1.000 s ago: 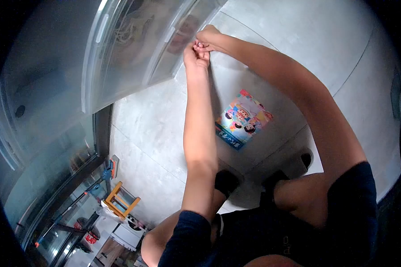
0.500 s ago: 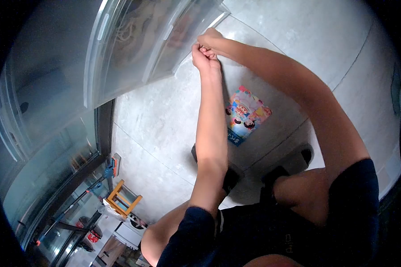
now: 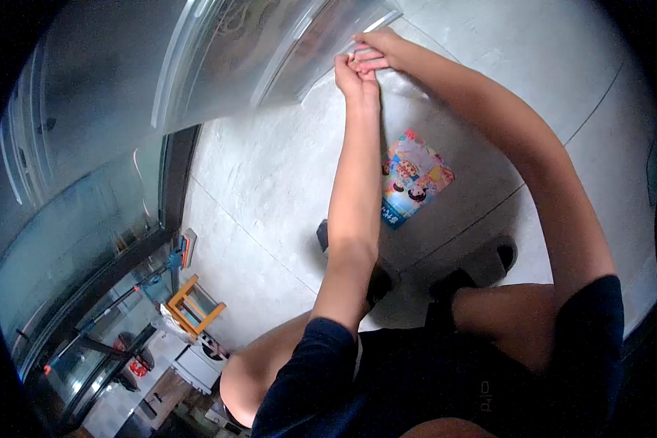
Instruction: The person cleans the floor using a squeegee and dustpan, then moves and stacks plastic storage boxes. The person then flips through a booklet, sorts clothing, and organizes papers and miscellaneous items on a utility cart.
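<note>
The person squats on a grey tiled floor (image 3: pixel 263 182), both arms stretched forward and the hands close together. The left hand (image 3: pixel 358 79) has its fingers curled inward; the right hand (image 3: pixel 378 52) comes in from the other side, fingers bent and pointing toward the left one, the two meeting or overlapping at the fingertips. Each grip is partly closed, but whether either has hold of anything cannot be told. Both lie at the lower edge of a translucent drawer unit (image 3: pixel 270 51); contact with it is unclear. A pale, filmy patch shows beneath the right wrist, too indistinct to name.

A bright booklet (image 3: pixel 420 171) with cartoon figures lies flat on the floor between the arms, nearer the feet than the hands are. Off to the left stand a wooden stool (image 3: pixel 213 316) and a glass door (image 3: pixel 87 226) in a dark frame.
</note>
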`<state>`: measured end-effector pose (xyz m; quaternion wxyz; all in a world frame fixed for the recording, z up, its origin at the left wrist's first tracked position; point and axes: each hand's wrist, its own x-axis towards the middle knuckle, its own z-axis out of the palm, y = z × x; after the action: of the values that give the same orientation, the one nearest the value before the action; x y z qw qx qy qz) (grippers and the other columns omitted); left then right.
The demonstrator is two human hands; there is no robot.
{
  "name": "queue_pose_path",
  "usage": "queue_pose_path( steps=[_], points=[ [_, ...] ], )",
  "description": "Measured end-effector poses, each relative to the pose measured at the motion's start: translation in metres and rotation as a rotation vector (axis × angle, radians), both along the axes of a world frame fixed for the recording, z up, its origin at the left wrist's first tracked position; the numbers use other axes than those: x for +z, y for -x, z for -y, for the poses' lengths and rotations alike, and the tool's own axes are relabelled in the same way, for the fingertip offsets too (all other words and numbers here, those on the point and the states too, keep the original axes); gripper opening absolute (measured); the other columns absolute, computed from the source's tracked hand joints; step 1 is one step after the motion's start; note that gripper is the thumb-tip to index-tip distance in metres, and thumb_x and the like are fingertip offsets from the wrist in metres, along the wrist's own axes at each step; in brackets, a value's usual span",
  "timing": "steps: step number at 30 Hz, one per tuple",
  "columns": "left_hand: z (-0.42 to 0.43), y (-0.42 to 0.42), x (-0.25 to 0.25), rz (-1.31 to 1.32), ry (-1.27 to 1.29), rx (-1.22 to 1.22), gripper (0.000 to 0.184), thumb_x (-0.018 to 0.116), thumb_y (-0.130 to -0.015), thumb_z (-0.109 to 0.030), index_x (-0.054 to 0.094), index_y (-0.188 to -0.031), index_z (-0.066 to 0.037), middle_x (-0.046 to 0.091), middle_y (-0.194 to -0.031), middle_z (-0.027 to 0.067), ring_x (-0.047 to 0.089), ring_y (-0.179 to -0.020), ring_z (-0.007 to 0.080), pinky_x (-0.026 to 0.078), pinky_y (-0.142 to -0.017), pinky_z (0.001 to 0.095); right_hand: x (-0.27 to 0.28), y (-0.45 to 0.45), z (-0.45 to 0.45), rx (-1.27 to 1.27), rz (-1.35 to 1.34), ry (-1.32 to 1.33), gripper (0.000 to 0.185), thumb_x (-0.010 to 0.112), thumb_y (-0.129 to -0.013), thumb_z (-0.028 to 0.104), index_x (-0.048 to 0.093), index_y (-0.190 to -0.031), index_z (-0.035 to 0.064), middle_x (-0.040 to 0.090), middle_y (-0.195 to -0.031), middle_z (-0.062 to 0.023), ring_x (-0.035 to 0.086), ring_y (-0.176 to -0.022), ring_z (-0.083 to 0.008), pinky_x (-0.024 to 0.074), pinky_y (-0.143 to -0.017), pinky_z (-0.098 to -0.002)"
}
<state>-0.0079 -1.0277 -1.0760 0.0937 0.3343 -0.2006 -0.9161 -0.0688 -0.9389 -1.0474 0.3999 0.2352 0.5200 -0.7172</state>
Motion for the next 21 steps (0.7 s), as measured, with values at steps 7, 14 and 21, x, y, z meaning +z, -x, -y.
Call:
queue_pose_path(
  steps=[7, 14, 21],
  points=[
    [0.005, -0.019, 0.0, -0.007, 0.012, -0.133, 0.008, 0.053, -0.082, -0.013, 0.052, -0.077, -0.007, 0.049, -0.057, 0.0002, 0.049, -0.049, 0.01, 0.036, -0.043, 0.0218, -0.03, -0.029, -0.01, -0.112, -0.225, 0.317, 0.032, 0.065, -0.085, 0.017, 0.047, -0.105, 0.0002, 0.062, -0.105, -0.0143, 0.064, -0.091, -0.0223, 0.0568, -0.073, -0.0313],
    [0.059, -0.041, 0.013, 0.082, 0.009, -0.153, 0.024, 0.064, -0.085, -0.03, 0.052, -0.069, -0.017, 0.049, -0.054, -0.0058, 0.047, -0.047, 0.0065, 0.037, -0.043, 0.0217, -0.034, -0.023, -0.012, -0.076, -0.344, 0.322, 0.028, 0.062, -0.088, 0.02, 0.049, -0.103, -0.0009, 0.061, -0.109, -0.0131, 0.063, -0.088, -0.0161, 0.0563, -0.077, -0.028],
    [0.042, -0.042, 0.004, 0.048, 0.095, -0.059, 0.017, 0.055, -0.092, -0.03, 0.047, -0.084, -0.017, 0.036, -0.053, -0.0052, 0.04, -0.046, 0.0071, 0.035, -0.043, 0.0214, -0.036, -0.015, -0.013, -0.025, -0.346, 0.333, 0.03, 0.061, -0.089, 0.021, 0.053, -0.103, -0.005, 0.06, -0.109, -0.0135, 0.063, -0.092, -0.018, 0.056, -0.08, -0.0283]
  ],
)
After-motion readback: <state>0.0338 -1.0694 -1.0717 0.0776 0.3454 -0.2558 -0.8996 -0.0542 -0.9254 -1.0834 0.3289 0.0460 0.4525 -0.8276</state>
